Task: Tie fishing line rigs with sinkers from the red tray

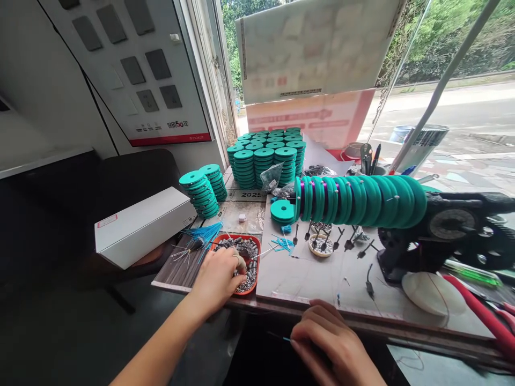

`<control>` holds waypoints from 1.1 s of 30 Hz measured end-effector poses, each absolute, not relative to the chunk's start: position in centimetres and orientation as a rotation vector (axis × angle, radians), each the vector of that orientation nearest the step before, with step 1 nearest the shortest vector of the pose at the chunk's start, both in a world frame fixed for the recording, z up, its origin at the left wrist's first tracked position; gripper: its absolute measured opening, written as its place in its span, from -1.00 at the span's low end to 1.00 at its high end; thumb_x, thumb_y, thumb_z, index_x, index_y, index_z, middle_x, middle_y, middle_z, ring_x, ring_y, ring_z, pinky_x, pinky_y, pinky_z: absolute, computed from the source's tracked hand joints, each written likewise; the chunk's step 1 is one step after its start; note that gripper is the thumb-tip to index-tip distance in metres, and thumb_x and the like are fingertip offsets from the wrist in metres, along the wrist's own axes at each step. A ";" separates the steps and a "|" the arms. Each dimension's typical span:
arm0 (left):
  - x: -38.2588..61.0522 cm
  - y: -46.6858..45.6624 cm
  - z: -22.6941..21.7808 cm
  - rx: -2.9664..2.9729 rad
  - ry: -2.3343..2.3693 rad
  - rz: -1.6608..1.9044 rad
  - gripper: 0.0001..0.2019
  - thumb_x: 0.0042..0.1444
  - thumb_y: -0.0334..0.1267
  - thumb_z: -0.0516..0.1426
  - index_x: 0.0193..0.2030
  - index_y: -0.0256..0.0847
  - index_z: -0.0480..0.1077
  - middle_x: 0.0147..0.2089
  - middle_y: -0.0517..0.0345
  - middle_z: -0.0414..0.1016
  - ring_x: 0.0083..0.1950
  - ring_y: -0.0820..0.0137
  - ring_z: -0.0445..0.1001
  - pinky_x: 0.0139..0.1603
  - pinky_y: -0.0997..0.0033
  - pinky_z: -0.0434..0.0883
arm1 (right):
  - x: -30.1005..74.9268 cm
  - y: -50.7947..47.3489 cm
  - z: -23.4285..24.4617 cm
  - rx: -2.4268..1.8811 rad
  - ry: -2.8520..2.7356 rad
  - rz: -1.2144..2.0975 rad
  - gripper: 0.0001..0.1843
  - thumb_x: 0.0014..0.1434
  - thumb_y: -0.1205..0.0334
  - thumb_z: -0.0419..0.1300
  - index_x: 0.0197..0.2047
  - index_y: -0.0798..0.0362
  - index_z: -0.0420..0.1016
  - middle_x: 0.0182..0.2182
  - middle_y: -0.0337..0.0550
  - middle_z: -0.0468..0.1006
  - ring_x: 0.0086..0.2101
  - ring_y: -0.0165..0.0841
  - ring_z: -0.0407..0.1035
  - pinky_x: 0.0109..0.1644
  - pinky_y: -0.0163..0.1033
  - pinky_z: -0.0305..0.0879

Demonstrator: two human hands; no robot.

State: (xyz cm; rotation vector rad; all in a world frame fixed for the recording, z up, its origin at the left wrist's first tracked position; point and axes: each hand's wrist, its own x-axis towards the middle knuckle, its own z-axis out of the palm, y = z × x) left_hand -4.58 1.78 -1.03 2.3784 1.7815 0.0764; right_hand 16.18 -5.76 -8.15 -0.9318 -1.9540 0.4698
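My left hand [220, 273] reaches into a red tray [258, 268] filled with small grey metal pieces [250, 279]. Its fingers are curled down among them, and a pale cover wraps one finger. What the fingertips pinch is hidden. Below the table's front edge is my right hand [328, 340], its fingers closed together. A thin blue-ended stick [286, 339] pokes out from its fingertips. Beside the tray, on the left, lies a bundle of thin blue sticks [207, 233]; more blue sticks [284, 244] lie on the board to its right.
A row of green foam spools [358, 201] sits on a black geared winder [434, 225]. Stacked green spools [263, 161] stand behind. Small black parts [349, 242] and a bowl of white beads [321, 245] rest on the board. A white box [145, 225] is at left, red-handled pliers [478, 305] at right.
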 end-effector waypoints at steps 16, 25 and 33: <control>-4.9 1.9 -1.2 2.157 1.688 0.412 -0.84 -0.04 -0.46 0.08 -0.53 -0.14 0.39 -0.49 0.28 0.46 -0.38 0.44 0.41 -0.30 0.53 0.21 | 16.2 -5.7 -7.5 -0.901 -1.973 0.458 -0.83 0.17 0.35 0.04 -0.46 0.04 0.32 -0.59 -0.32 0.35 -0.50 -0.51 0.26 -0.16 -0.34 0.25; -5.2 1.8 -1.8 1.974 1.603 0.613 -0.79 -0.12 -0.50 0.06 -0.37 -0.14 0.40 -0.46 0.30 0.49 -0.39 0.46 0.45 -0.32 0.56 0.30 | 16.3 -5.7 -7.4 -0.900 -1.977 0.449 -0.83 0.18 0.33 0.04 -0.46 0.05 0.31 -0.59 -0.31 0.36 -0.50 -0.51 0.27 -0.15 -0.34 0.25; -5.1 1.3 -1.5 1.777 1.615 0.795 -0.84 -0.15 -0.45 0.11 -0.40 -0.16 0.42 -0.44 0.27 0.53 -0.35 0.42 0.49 -0.26 0.51 0.37 | 16.0 -5.7 -7.5 -0.914 -1.925 0.461 -0.83 0.17 0.34 0.04 -0.46 0.05 0.32 -0.59 -0.31 0.37 -0.50 -0.51 0.27 -0.15 -0.34 0.25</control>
